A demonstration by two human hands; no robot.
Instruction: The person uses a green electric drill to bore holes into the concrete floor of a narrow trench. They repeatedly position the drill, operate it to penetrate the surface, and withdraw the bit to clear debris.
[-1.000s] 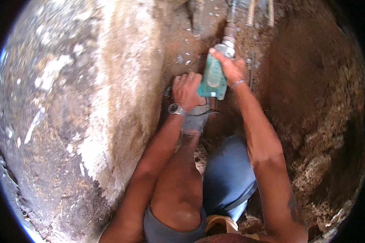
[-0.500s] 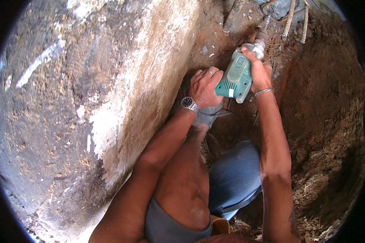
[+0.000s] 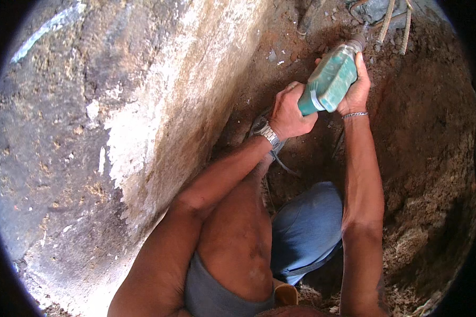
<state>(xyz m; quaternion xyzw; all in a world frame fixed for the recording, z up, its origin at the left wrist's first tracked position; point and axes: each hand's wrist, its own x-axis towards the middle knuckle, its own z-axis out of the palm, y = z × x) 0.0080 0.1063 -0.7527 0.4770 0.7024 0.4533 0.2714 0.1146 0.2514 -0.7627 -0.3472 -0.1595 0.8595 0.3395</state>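
Note:
A green power drill [image 3: 331, 76] points toward the far right, its chuck [image 3: 357, 40] close to a grey chunk of concrete or stone [image 3: 374, 10]. Wrapped about the drill's rear grip is my left hand [image 3: 292, 112], with a metal watch on the wrist. My right hand [image 3: 358, 90] supports the body from below and the right side, near the front, its thumb along the casing. The bit [image 3: 365, 27] looks blurred, and I cannot tell whether its tip touches the grey chunk.
A large rough wall [image 3: 158, 105] with peeling white patches fills the left. Two ribbed rods [image 3: 387, 21] stick down beside the grey chunk. Brown earth [image 3: 423, 132] rises on the right. My bent legs, one knee [image 3: 243, 253] bare, are below the drill.
The drill has rolled over in my hands and shifted slightly right. My left hand has moved right with it and turned; my right hand now lies more under the casing.

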